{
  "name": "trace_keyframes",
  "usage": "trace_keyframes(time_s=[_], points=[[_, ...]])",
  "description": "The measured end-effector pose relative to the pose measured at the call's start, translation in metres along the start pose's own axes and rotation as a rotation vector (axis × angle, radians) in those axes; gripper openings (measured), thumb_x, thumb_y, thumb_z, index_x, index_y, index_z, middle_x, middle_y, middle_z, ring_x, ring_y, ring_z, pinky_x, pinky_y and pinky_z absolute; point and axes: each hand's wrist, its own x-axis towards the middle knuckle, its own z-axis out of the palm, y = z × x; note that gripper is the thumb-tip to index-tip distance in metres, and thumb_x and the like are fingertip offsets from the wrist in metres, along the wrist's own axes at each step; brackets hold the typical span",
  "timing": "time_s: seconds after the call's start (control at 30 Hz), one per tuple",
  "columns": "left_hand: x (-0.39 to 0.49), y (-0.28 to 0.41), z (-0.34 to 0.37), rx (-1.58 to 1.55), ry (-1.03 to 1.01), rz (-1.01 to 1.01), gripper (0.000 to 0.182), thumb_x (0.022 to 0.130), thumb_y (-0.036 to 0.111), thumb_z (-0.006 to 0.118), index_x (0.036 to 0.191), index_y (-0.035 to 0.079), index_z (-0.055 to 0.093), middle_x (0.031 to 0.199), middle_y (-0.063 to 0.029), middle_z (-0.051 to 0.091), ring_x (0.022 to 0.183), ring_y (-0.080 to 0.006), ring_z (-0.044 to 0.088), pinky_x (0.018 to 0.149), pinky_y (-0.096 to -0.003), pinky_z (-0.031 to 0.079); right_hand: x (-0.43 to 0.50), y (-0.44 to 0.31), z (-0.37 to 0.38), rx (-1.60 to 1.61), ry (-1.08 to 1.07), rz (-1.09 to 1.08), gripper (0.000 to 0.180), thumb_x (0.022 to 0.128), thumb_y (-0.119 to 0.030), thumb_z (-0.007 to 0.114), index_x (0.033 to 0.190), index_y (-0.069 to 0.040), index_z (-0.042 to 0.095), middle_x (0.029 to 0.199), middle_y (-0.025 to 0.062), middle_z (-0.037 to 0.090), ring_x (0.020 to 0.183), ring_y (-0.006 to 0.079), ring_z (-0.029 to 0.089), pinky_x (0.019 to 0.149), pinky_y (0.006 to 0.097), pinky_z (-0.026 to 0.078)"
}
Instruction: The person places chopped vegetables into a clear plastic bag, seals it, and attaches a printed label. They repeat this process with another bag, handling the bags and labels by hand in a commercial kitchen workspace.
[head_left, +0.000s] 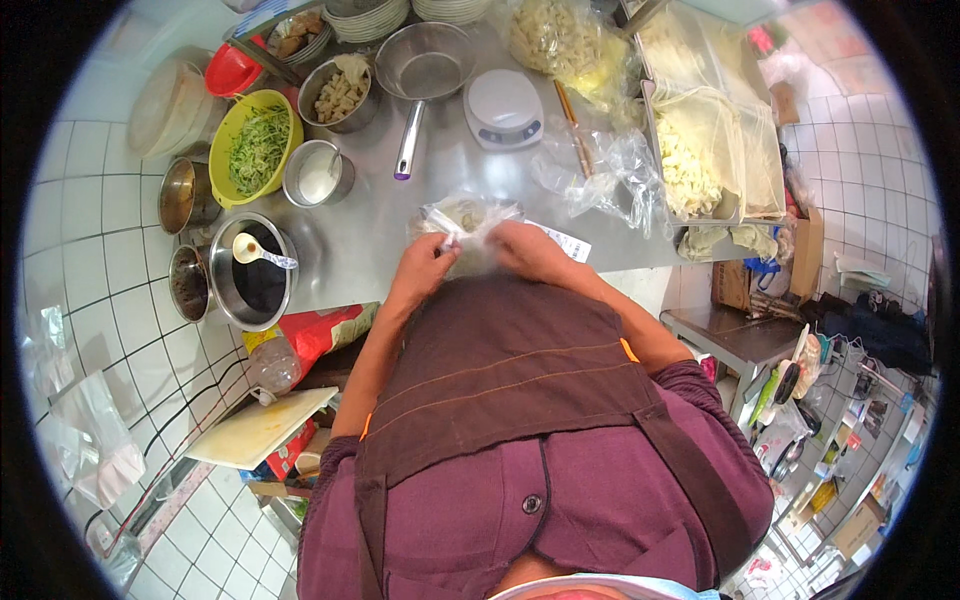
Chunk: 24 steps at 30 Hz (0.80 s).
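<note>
A clear plastic bag (469, 210) with pale contents lies at the front edge of the steel counter (360, 247), close against the brown apron. My left hand (429, 262) pinches the gathered left side of the bag's mouth between thumb and fingers. At the bag's right side is my right hand (517, 246), blurred, its fingers curled on the plastic. A printed white slip (566, 241) lies partly under my right wrist. Beyond the bag are a white kitchen scale (504, 109) and a steel strainer pan (426, 64) with its handle towards me.
At left stand a yellow colander of shredded greens (259, 146), a steel bowl of dark liquid (259, 277) with a spoon, and a steel cup of white contents (313, 176). At right are chopsticks (574, 127), crumpled plastic (615, 176) and cloth-covered noodle trays (720, 150).
</note>
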Motion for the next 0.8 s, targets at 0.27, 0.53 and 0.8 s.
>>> trace_keyframes(time_s=[0.27, 0.53, 0.8], points=[[-0.008, 0.000, 0.008, 0.127, 0.040, 0.102, 0.024, 0.096, 0.024, 0.063, 0.100, 0.000, 0.068, 0.090, -0.0125, 0.065, 0.084, -0.0263, 0.061, 0.077, -0.0364, 0.049, -0.007, 0.004, -0.007, -0.154, -0.177, 0.029, 0.017, 0.086, -0.011, 0.061, 0.100, -0.004, 0.067, 0.095, 0.0164, 0.065, 0.095, 0.0381, 0.064, 0.081, 0.0460, 0.052], [0.009, -0.005, 0.007, -0.894, 0.002, -0.271, 0.022, 0.102, 0.027, 0.058, 0.099, 0.006, 0.065, 0.088, -0.0005, 0.061, 0.080, -0.0110, 0.056, 0.071, -0.0284, 0.046, 0.000, -0.014, -0.006, 0.390, -0.117, 0.052, 0.024, 0.093, -0.026, 0.064, 0.098, -0.003, 0.067, 0.094, 0.0171, 0.068, 0.084, 0.0377, 0.064, 0.075, 0.0432, 0.051], [0.022, -0.031, -0.016, 0.179, 0.138, 0.016, 0.026, 0.098, 0.031, 0.060, 0.099, 0.005, 0.064, 0.084, -0.0138, 0.070, 0.073, -0.0320, 0.066, 0.066, -0.0423, 0.050, -0.015, 0.008, -0.012, -0.072, -0.312, 0.304, 0.043, 0.098, -0.042, 0.052, 0.088, -0.004, 0.069, 0.085, 0.0217, 0.068, 0.080, 0.0408, 0.064, 0.073, 0.0488, 0.049]])
